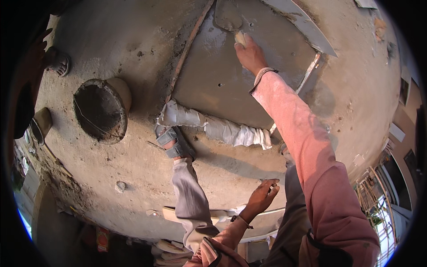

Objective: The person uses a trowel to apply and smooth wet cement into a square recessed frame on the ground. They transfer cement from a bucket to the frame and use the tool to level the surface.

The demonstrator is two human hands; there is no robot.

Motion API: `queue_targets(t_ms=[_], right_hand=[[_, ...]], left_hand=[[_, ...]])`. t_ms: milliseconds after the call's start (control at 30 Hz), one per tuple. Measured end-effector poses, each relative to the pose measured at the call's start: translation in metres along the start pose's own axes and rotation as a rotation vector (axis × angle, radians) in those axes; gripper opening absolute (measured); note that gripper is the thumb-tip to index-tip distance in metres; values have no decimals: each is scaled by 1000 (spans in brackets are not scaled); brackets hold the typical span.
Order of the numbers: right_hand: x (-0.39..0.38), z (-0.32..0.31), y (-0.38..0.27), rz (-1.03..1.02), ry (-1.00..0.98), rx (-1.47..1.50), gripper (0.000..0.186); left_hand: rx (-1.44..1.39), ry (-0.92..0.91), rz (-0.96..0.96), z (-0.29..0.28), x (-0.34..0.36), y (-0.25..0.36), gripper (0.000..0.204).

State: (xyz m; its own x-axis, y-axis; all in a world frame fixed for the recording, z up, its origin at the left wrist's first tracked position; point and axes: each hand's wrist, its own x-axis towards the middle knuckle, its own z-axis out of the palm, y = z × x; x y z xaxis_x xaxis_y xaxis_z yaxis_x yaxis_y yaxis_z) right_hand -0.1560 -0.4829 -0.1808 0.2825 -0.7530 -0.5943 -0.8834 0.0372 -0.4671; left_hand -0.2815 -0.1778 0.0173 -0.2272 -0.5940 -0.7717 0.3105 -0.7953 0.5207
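Note:
My right hand (251,54) grips the pale handle of a trowel (228,18), whose rounded blade lies on the far part of a wet cement slab (240,89). My left hand (262,197) hangs near my knees, loosely bent with its fingers apart and nothing visible in it. A thin strip (189,51) edges the slab on the left, and a whitish strip (308,73) edges it on the right. Crumpled white sheeting (218,127) wraps the near edge. Across the far right corner lies a long grey board (309,27).
To the left a cement-crusted bucket (101,111) rests tilted, with a smaller bucket (41,124) beyond it. Another person's sandalled foot (59,62) is at the far left. My own sandalled foot (174,143) stands by the sheeting. A stone (120,186) lies nearer me.

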Motion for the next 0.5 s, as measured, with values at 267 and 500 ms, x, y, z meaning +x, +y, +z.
queue_targets(t_ms=[267,500], right_hand=[[-77,52,45,-130,-117,-91,52],[-134,48,78,-353,-290,-377,49]], left_hand=[[-69,-57,-64,-8,-3,7,37],[-32,-37,-61,-5,-2,1,39]])
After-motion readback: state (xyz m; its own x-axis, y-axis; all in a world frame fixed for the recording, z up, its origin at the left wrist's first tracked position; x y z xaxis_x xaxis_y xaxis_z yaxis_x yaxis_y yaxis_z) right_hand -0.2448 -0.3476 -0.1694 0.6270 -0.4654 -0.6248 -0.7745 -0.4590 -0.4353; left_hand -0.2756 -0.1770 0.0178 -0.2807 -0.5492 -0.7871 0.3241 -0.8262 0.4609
